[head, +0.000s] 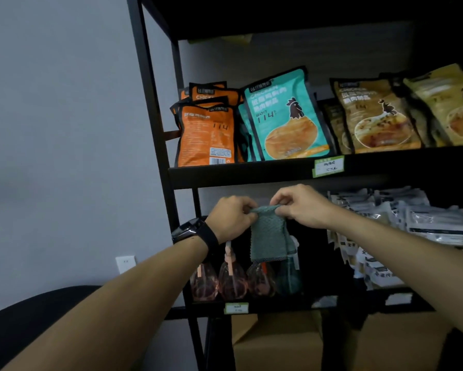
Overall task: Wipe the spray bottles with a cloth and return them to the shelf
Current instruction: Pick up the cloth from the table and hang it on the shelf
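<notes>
A grey-green cloth [269, 238] hangs in front of the lower shelf [273, 303]. My left hand [231, 218] pinches its top left corner and my right hand [300, 206] pinches its top right corner. Behind and below the cloth, three pink translucent spray bottles [231, 279] stand in a row on the lower shelf, with a dark green bottle [289, 277] to their right. The cloth hides the tops of the right-hand bottles. A black watch sits on my left wrist.
The black metal rack's upper shelf [241, 171] holds orange, teal and brown food pouches [286, 116]. White packets [412, 223] fill the lower shelf's right side. Cardboard boxes [275, 341] stand under the rack. A grey wall and a dark chair back [24, 317] are at left.
</notes>
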The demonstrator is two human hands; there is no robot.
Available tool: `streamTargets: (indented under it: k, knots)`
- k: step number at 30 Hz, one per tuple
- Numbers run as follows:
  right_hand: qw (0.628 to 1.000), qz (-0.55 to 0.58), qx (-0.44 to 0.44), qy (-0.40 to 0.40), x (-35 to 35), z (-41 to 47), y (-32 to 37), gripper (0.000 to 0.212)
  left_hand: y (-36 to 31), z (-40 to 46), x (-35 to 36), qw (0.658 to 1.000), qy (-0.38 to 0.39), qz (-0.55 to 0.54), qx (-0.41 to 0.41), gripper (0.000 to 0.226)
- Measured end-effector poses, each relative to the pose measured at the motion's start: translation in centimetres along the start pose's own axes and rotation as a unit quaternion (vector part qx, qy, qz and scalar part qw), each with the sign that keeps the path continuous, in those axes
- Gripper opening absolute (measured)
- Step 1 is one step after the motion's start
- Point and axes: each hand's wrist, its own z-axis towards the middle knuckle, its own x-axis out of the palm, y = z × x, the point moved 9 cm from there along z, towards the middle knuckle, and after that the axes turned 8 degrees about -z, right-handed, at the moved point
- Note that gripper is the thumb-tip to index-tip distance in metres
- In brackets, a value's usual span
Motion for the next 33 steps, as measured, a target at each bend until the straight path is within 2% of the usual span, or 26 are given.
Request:
streamTargets:
  k: [8,16,23,33]
  knots:
    - [0.998,0.016,0.06,0.018,-0.5,-3.8,-7.5,0.008,-2.9,1.8,7.3,0.997,0.061,-0.05,0.027,0.02]
    - [0.992,0.015,0.114,0.053,1.7,-7.9,-13.8,0.01,-3.4,1.4,15.9,0.984,0.118,-0.133,-0.019,0.016]
    - [0.985,0.022,0.148,0.09,6.5,-9.2,-19.1,0.02,-1.9,0.3,22.1,0.987,0.098,-0.125,-0.018,0.017]
    - [0.979,0.039,0.171,0.104,10.8,-8.4,-23.1,0.021,1.2,1.0,26.8,0.987,0.085,-0.13,-0.045,0.023]
